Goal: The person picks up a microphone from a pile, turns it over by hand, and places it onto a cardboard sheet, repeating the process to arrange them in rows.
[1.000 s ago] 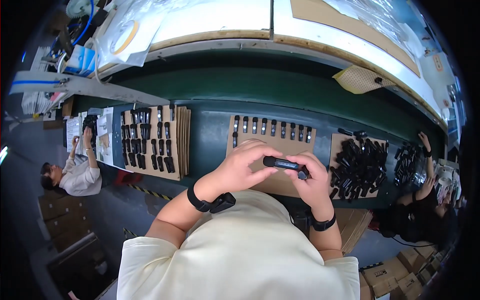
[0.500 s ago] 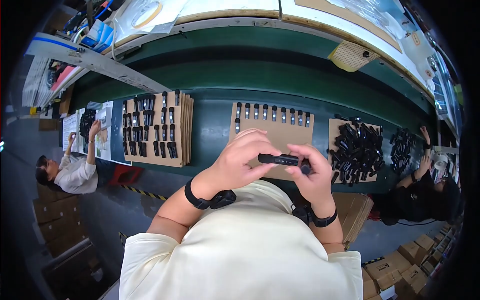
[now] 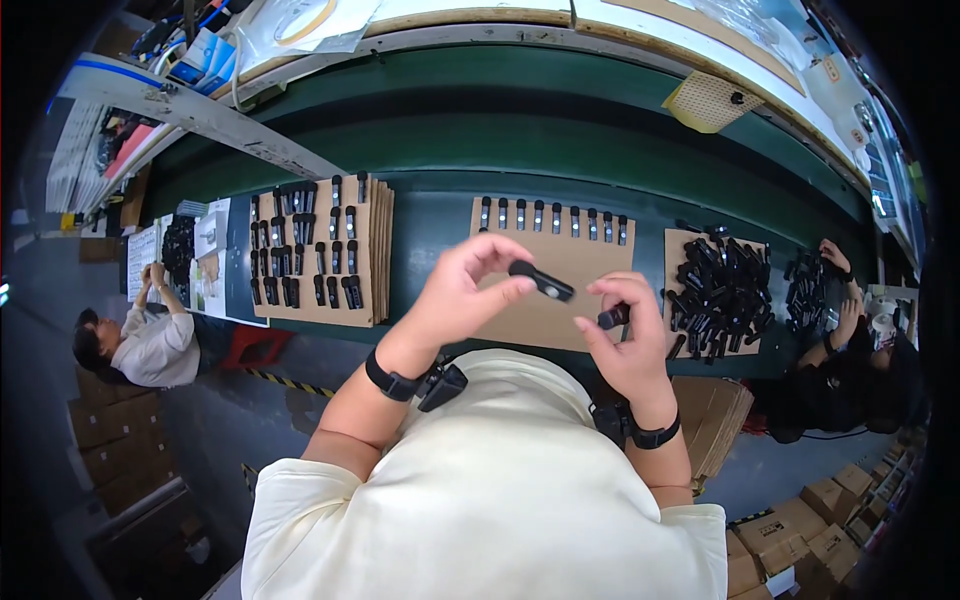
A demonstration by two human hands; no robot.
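My left hand [image 3: 455, 300] pinches the rounded end of a small black microphone [image 3: 552, 288] between thumb and fingers. The microphone slants, its far end pointing right and down, and a pale round spot shows on it. My right hand [image 3: 640, 350] is apart from it, with curled fingers around a short dark cylinder-shaped piece [image 3: 613, 317], partly hidden. Both hands are above the near part of a cardboard sheet [image 3: 570, 265]. Along that sheet's far edge stands a row of several similar microphones [image 3: 538, 215].
Left of me, a stack of cardboard sheets [image 3: 381, 255] carries rows of microphones. To the right, a heap of microphones [image 3: 715, 290] lies on another sheet. People sit at both ends of the green bench [image 3: 425, 230]. A shelf edge [image 3: 480, 30] runs across the back.
My hands have moved apart. The left has drawn the microphone away from the right hand and tilted it, showing its pale spot. The dark piece stays in my right hand.
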